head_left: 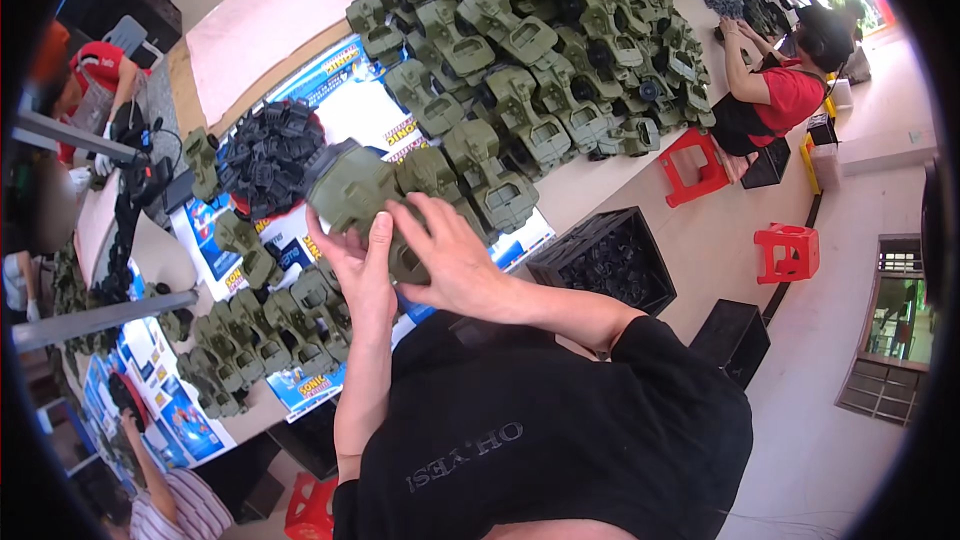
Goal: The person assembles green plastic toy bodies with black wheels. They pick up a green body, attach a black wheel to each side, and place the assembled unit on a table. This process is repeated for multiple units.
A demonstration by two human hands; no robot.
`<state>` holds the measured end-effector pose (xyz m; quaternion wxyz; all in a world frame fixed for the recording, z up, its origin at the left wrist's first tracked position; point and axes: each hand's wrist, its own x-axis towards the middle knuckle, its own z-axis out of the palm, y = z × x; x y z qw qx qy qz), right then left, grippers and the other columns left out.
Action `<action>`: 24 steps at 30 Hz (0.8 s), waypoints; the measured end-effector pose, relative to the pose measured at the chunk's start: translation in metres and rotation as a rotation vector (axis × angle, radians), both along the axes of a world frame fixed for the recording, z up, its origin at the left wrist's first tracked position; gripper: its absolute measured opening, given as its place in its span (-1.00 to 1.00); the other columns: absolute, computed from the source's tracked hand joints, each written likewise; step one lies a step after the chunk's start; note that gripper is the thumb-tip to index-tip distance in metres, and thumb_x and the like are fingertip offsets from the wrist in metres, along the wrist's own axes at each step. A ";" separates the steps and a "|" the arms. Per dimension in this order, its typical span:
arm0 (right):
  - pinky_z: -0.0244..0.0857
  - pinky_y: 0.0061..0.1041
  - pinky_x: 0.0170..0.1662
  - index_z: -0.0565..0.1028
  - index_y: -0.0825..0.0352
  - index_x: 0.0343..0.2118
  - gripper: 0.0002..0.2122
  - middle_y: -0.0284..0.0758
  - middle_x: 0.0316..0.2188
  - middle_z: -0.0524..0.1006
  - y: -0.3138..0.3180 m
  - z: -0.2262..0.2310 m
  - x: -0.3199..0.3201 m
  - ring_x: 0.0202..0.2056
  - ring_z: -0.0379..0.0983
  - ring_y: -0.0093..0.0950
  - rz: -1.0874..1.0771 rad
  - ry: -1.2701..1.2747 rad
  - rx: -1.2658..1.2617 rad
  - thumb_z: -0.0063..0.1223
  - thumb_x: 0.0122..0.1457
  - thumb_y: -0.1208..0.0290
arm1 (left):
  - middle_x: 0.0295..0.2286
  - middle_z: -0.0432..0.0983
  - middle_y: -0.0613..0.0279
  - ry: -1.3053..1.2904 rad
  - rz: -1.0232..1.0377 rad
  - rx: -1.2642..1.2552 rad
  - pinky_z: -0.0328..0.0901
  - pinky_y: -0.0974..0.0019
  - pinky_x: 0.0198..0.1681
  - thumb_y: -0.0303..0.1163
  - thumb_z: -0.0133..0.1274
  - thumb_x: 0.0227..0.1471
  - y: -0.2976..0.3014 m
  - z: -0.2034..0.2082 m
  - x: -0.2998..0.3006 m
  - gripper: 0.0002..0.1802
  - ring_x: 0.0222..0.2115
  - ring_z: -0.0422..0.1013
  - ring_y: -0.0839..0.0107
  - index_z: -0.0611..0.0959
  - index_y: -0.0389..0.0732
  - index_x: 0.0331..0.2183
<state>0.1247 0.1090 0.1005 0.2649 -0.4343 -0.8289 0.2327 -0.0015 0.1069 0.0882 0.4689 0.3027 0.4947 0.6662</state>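
An olive-green toy vehicle body (348,185) is held up over the table in front of me. My left hand (352,265) grips its near left side, thumb pointing up along it. My right hand (448,252) is curled against its right side, fingertips on the green plastic. The underside and part of the near end are hidden by my hands. Just beyond it lies a heap of small black plastic parts (270,155) in a red-rimmed container. More toy vehicles (540,60) are piled at the far right, and a row of them (265,325) stands to my left.
Printed blue-and-white cardboard (355,105) covers the table. Right of me, a black crate (655,250) holds dark parts. Red stools (790,252) stand on the floor. Co-workers sit at the far right (790,90) and left (105,70). Metal posts (110,318) cross the left side.
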 end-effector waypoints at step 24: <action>0.21 -0.34 -0.06 0.38 0.14 0.04 -0.33 -0.31 -0.02 0.41 0.329 0.008 0.259 -0.03 0.32 -0.39 -0.536 -0.089 -0.479 0.15 -0.17 -0.09 | -0.10 0.34 0.16 0.354 -0.150 -0.365 0.30 0.43 -0.22 -0.37 0.10 0.01 -0.037 -0.061 -0.061 -0.55 -0.25 0.37 0.49 0.43 -0.22 -0.04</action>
